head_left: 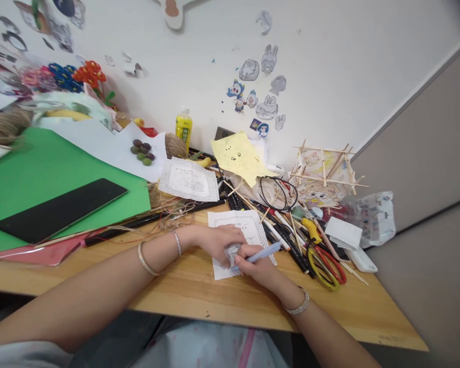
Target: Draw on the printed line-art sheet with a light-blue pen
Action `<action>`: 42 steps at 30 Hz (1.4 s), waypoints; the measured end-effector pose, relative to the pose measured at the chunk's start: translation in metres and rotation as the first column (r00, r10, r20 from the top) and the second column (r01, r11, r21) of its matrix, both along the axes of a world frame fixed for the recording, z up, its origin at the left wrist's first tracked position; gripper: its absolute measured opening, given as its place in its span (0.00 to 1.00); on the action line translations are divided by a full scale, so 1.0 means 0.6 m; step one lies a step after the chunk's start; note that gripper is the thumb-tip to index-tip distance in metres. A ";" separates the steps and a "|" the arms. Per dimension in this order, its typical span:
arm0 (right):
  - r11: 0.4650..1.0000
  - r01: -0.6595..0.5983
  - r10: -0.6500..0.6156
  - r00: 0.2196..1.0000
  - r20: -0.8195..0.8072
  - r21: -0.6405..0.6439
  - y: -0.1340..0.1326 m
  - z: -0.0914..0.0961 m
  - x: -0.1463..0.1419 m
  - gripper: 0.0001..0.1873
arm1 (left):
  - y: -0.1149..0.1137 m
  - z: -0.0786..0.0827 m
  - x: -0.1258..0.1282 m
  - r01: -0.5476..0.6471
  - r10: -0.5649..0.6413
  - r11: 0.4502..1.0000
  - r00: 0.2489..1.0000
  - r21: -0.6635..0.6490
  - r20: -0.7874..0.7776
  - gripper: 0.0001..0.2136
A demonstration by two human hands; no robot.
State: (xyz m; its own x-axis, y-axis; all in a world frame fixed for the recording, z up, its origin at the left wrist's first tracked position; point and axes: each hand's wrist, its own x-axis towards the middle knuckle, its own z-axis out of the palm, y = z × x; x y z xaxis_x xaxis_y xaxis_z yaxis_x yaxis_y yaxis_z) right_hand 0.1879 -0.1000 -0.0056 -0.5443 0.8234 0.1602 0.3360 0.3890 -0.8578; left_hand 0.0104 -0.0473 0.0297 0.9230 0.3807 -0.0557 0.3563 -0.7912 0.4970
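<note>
One pen [258, 254] on printed sheet [245, 225], cluttered wooden desk [199, 294], stickered white wall [348, 76]

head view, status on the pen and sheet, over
Right hand grips blue pen, tip on printed sheet. Left hand rests on the sheet. Loose markers and scissors lie close on the right.

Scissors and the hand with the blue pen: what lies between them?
Head view: black pens lie between the scissors and the right hand holding the blue pen.
</note>
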 end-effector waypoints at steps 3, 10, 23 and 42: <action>1.000 0.000 0.000 1.000 0.011 0.021 0.001 0.000 -0.001 0.16 | 0.001 -0.001 0.000 0.003 -0.003 1.000 1.000 0.006 -0.001 0.24; 1.000 -0.002 0.002 0.999 0.041 0.005 0.002 0.000 -0.002 0.16 | 0.002 -0.002 0.001 0.007 -0.007 1.000 1.000 -0.004 0.006 0.24; 1.000 -0.011 0.011 1.000 0.014 -0.008 0.005 -0.007 0.001 0.17 | 0.002 0.000 0.000 0.017 -0.017 1.000 1.000 -0.005 0.006 0.25; 1.000 0.001 -0.001 1.000 -0.026 -0.019 -0.005 0.003 -0.009 0.14 | 0.011 0.009 -0.013 0.143 -0.143 0.989 0.990 -0.040 -0.012 0.29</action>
State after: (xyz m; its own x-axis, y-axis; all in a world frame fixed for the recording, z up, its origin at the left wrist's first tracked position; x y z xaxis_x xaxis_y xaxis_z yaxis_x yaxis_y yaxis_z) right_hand 0.1823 -0.1029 -0.0041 -0.5392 0.8271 0.1586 0.3138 0.3721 -0.8736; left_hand 0.0024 -0.0404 0.0352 0.9668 0.2420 -0.0815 0.2481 -0.8148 0.5240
